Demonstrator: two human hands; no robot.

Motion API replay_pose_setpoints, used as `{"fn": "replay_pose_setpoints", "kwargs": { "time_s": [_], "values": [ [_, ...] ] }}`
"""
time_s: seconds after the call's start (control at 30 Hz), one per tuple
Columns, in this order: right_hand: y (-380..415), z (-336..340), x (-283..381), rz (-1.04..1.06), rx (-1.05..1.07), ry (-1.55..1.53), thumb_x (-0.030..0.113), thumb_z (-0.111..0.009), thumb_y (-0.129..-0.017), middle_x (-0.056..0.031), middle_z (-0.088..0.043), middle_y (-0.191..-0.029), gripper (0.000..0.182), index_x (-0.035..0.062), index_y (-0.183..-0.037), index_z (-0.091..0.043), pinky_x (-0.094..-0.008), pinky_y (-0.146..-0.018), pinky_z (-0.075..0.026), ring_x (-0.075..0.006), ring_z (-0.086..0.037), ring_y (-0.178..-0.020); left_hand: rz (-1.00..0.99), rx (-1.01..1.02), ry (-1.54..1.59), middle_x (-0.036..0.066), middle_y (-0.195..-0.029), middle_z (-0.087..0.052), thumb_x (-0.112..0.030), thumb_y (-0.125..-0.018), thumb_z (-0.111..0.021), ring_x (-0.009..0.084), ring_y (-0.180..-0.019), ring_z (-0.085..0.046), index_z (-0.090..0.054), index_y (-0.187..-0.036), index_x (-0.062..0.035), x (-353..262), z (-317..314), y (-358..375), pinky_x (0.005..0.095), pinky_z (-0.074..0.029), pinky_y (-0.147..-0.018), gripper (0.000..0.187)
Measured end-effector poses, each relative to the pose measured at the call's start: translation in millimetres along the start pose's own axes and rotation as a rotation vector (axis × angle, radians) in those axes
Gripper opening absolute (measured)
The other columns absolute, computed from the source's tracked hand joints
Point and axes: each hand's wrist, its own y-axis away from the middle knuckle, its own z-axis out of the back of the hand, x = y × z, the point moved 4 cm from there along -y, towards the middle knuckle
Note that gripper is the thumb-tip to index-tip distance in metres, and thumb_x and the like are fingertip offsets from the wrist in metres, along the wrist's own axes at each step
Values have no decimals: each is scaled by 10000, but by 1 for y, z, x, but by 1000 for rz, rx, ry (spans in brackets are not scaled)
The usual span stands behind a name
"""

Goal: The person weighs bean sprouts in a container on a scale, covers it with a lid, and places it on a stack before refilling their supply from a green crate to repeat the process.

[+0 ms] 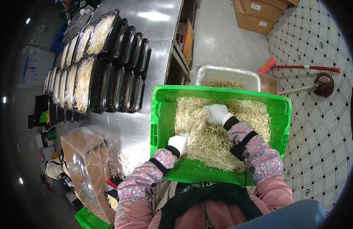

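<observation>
A green plastic crate (222,91) in front of me holds a thick layer of pale bean sprouts (218,149). My right hand (218,114), in a white glove, is closed on a clump of the sprouts near the far middle of the crate. Lower and to the left, my left hand (179,142), also white-gloved, is at the left edge of the sprouts. Its fingers curl inward against them, partly hidden by the hand itself. A loose bundle of sprouts lies raised between both hands.
Stacked black trays (123,72) packed with sprouts stand on the steel table (157,57) at left. Loose sprouts (132,160) lie near a plastic-lined cardboard box (84,164). Beyond the crate is a white tub (228,70). A red-handled tool (306,67) lies on the tiled floor.
</observation>
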Motion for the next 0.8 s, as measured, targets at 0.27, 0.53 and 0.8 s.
{"fn": "replay_pose_setpoints", "kwargs": {
  "time_s": [0.27, 0.53, 0.8],
  "values": [
    [-1, -46, 27, 193, 54, 328, 305, -791, -652, -163, -447, -1387, 838, 220, -1396, -415, -467, -905, -481, -353, -526, -1178, -266, 93, 53, 138, -1163, -567, -267, -705, -738, 328, -1014, -587, -440, -1380, -142, -37, 28, 26, 431, -516, -800, 748],
    [12, -60, -10, 72, -8, 298, 146, -711, -705, -172, -513, -1305, 681, 87, -1328, -444, -418, -897, -468, -329, -551, -1132, 201, -156, 261, 210, -1499, -253, -269, -594, -840, 405, -1266, -419, -104, -1507, -105, -11, 18, -51, 438, -405, -1028, 1184],
    [13, -13, -38, -59, -59, 118, 105, -574, -746, -171, -663, -863, 227, 45, -945, -665, -439, -744, -516, -354, -635, -847, 198, 29, 244, 224, -1057, -632, -164, -735, -687, 380, -977, -620, -553, -1147, -55, 10, -34, -67, 434, -506, -847, 447]
  ]
}}
